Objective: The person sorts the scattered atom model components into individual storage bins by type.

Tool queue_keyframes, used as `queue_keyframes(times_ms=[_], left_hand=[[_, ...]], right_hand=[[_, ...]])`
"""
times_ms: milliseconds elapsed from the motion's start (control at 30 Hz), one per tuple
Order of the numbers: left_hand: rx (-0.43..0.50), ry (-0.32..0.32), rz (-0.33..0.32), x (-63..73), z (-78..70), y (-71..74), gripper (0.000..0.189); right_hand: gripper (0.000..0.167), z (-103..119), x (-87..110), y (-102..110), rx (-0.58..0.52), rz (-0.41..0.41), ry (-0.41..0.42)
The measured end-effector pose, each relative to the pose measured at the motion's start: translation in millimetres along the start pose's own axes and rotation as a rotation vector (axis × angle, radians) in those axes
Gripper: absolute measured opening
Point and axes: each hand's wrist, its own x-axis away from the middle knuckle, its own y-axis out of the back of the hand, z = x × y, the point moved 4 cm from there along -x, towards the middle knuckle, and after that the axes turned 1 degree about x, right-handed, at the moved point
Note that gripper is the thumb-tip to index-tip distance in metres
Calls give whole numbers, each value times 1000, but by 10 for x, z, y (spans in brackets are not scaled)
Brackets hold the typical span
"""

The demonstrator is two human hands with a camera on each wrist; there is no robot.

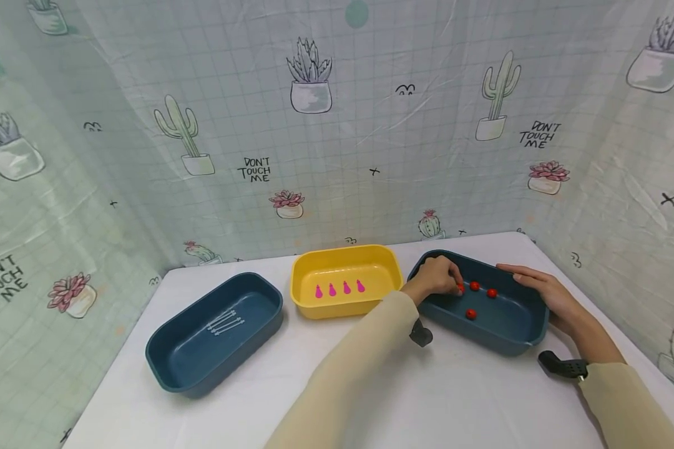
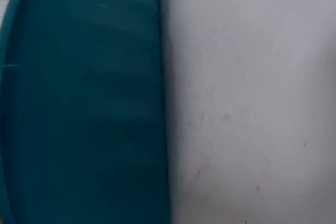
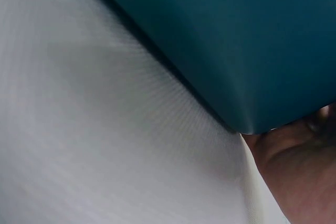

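In the head view my left hand reaches down into the dark blue tray on the right. Its bent fingers pinch a small round red piece near the left end of that tray. Three more red pieces lie on the tray floor, one of them a red piece nearer the front wall. My right hand rests against the tray's right end, fingers stretched along the far rim. The right wrist view has the tray's outer wall with part of that hand beside its corner.
A yellow tray with several pink pear-shaped pieces stands at the back middle. Angled at the left is another dark blue tray, holding several thin grey rods. A printed cloth hangs behind and beside the white table.
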Motion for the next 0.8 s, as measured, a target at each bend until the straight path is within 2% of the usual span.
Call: queue_keyframes(times_ms=[333,400,567,800], left_hand=[[-81,-37,34,10,-21,-17,10],[-53,-54,50,4,-23,-24,14],[85,-111,89,-17,-15,-4,22],[93,-210,66,37,2,178,21]], right_hand=[[53,13,0,-7,16,1,-3],[52,11,5,-5,23,3,-4],[51,19,-17,-7,27,5,2],[52,4,-37,-6,45,2,-5]])
